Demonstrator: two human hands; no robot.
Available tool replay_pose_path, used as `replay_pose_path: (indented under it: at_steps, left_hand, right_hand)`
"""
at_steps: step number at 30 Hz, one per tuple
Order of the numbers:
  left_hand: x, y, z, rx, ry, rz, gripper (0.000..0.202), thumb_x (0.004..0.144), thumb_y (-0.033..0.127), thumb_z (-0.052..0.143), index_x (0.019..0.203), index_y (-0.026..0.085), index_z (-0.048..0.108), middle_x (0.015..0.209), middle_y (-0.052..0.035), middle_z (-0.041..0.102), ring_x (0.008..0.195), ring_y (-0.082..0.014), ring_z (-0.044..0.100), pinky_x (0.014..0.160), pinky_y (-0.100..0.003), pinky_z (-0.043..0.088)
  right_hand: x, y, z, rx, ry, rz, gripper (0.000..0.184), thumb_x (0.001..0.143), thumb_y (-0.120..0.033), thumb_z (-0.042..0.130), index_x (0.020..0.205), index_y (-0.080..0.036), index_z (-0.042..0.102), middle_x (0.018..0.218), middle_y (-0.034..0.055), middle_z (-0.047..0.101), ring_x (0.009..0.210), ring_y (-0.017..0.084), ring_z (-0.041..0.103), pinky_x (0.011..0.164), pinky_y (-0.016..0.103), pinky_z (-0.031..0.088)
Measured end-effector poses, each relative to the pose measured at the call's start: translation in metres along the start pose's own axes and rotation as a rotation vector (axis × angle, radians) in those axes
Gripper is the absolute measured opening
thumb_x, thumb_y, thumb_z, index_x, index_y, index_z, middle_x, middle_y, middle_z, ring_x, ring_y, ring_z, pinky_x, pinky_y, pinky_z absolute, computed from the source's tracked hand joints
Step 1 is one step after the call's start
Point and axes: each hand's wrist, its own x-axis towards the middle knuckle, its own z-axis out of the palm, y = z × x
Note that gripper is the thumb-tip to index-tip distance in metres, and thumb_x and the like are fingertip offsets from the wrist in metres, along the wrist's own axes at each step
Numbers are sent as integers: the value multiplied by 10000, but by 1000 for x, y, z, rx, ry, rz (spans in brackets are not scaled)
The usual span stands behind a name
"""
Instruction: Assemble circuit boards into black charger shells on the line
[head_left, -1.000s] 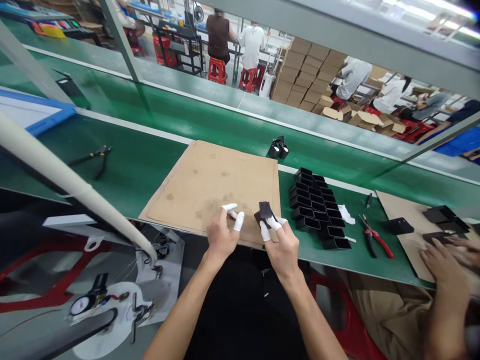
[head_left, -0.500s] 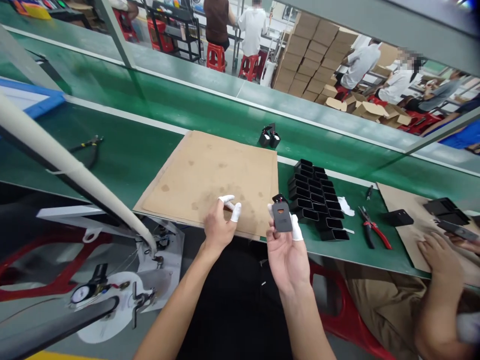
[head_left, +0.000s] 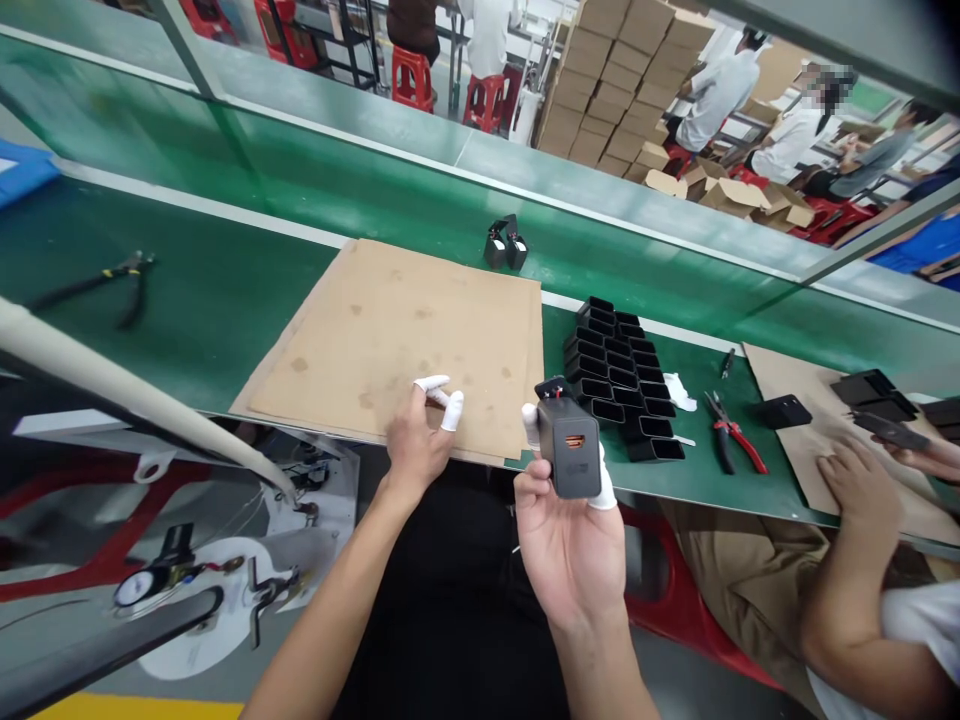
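Observation:
A black charger point(head_left: 576, 455) with an orange port in its end face rests in my right hand point(head_left: 566, 540), gripped between the fingers and the white-capped thumb. At its far end a black piece stands tilted, with a bit of red wire showing. My left hand point(head_left: 420, 440) hovers over the near edge of the cardboard sheet point(head_left: 412, 320). White finger cots cover its thumb and index finger, which are apart, and I see nothing held between them.
Right of the cardboard stand rows of black open cases point(head_left: 619, 365). Beyond it are two black units point(head_left: 506, 245). Red-handled pliers point(head_left: 731, 440) lie farther right, near a co-worker's hand point(head_left: 862, 490). Other pliers point(head_left: 112, 280) lie left; a pale pole point(head_left: 142, 400) crosses the left side.
My right hand has brought the charger nearer to the camera, so it looks larger. The camera view has shifted a little. My left hand keeps much the same pose.

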Motion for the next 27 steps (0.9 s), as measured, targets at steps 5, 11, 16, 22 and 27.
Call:
replay_pose_path:
  at_steps: [5,11,16,22,27]
  left_hand:
    - [0,-1,2,2,5,11,318,1001,488,602,1205,251,659,927,-19,738,928,-240,722,874,-368,522]
    - [0,-5,3,3,11,29,337,999,498,614,1222,249,660,935,-21,742,926,-242,721,870,-373,520]
    - [-1,-5,4,2,15,38,319,1006,481,621,1223,251,660,938,-16,752,937,-238,727,872,-362,518]
    - [-2,-2,3,-5,13,33,309,1010,474,625,1216,247,660,935,-13,749,925,-226,728,870,-350,512]
    - [-3,-1,3,-31,3,21,316,1011,471,629,1229,243,656,945,-13,741,946,-219,726,894,-345,516]
  right_hand:
    - [-3,-3,1,-1,-29,5,241,953,-353,762,1185,-296,794,1294,44,776,771,80,691,700,179,635]
    - [-5,-3,-1,-172,41,-27,287,984,-468,693,1227,-336,769,1366,37,735,872,145,730,772,272,681]
    - [-6,-4,2,-197,85,17,340,1015,-532,656,1280,-337,742,1406,30,713,1074,172,767,927,305,702]
    - [-3,4,3,-220,88,-13,315,993,-569,691,1213,-354,759,1302,8,753,1270,191,724,1103,367,648]
    - [6,14,2,-241,104,-49,330,1015,-546,656,1236,-311,725,1332,33,735,1239,200,734,1119,407,627]
